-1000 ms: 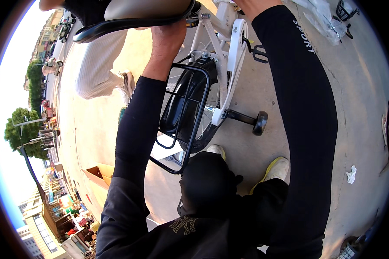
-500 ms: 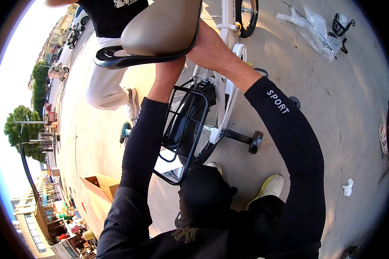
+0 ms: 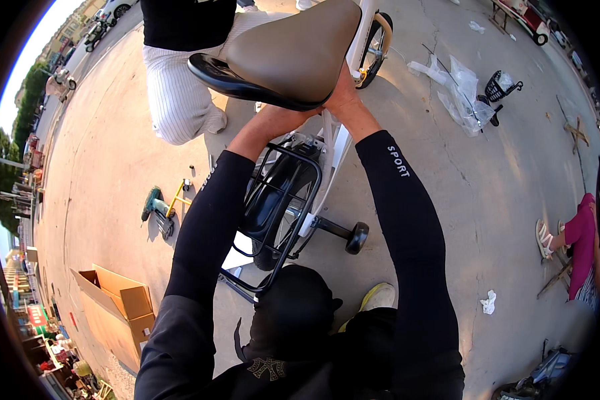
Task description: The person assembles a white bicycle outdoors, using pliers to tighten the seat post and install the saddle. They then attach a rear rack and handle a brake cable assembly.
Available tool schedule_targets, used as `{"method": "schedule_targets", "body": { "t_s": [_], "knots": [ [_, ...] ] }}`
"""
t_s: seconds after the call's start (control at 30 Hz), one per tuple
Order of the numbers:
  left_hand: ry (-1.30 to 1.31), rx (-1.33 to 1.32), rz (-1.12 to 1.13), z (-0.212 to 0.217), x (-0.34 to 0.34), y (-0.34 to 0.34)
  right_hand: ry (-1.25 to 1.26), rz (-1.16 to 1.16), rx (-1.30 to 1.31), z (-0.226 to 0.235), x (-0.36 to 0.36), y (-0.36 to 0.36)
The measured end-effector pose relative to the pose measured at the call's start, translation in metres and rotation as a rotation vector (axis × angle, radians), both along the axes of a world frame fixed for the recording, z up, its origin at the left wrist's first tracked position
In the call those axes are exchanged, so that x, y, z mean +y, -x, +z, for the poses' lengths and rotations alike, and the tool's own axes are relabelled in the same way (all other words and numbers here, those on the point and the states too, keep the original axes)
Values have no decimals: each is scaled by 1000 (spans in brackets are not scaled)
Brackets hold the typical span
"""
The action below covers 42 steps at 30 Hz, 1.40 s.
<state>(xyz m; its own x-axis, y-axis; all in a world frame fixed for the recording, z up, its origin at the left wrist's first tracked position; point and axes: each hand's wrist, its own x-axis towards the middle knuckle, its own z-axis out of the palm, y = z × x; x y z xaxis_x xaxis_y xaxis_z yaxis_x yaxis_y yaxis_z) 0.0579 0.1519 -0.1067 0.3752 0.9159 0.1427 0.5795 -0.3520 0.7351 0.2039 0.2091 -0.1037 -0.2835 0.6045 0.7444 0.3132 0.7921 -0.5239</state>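
An open brown cardboard box (image 3: 108, 323) and a green cordless drill (image 3: 155, 203) are at left; just ahead of a black metal rack (image 3: 315, 192), the bare left hand (image 3: 280, 121) and bare right hand (image 3: 343, 95) reach under the brown-and-black bicycle saddle (image 3: 293, 50), partly hidden, so I cannot tell whether they grasp it.

A: Surface?
B: Bare grey-tan ground (image 3: 433, 220), concrete-looking, thin cracks on the right.
A: Left side?
B: Open cardboard box (image 3: 107, 325), flaps up. Farther off, green drill (image 3: 152, 202) lying flat, yellow-framed tool (image 3: 178, 198) just beside it.
A: Right?
B: Crumpled clear plastic (image 3: 461, 90) in a loose heap; small black basket (image 3: 495, 90) next to it. Crumpled white tissue (image 3: 489, 303) nearer, on its own.
A: Middle?
B: White bike (image 3: 283, 177); rear tyre's ground contact hidden. Pale shoe (image 3: 381, 295) right of it, partly covered.
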Motion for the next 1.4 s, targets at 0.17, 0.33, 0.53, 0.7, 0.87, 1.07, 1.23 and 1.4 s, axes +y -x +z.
{"method": "schedule_targets", "body": {
  "t_s": [0.17, 0.33, 0.53, 0.7, 0.87, 1.07, 1.23, 1.4],
  "knots": [
    [1, -234, -21, 2, -9, -1, 79, 135, -103, -4, 14, -13],
    [2, -195, -35, 2, -4, -2, 62, -115, -114, -19, -1, 1],
    [10, -123, 11, -7, -2, 0, 103, -345, -63, -34, -21, 22],
    [-58, -306, 19, -26, 8, 1, 408, 566, 284, -33, 35, -16],
    [-161, -204, 98, -26, 12, -17, 325, 270, -263, -15, 72, -57],
    [-262, -209, 102, -35, 15, -7, 169, -160, -110, -17, 17, 3],
    [-147, -225, 165, -16, 1, -19, 291, 190, 154, 5, 23, -12],
    [-95, -218, 167, -8, 2, -18, 234, 266, 78, 1, 47, -22]
  ]
}}
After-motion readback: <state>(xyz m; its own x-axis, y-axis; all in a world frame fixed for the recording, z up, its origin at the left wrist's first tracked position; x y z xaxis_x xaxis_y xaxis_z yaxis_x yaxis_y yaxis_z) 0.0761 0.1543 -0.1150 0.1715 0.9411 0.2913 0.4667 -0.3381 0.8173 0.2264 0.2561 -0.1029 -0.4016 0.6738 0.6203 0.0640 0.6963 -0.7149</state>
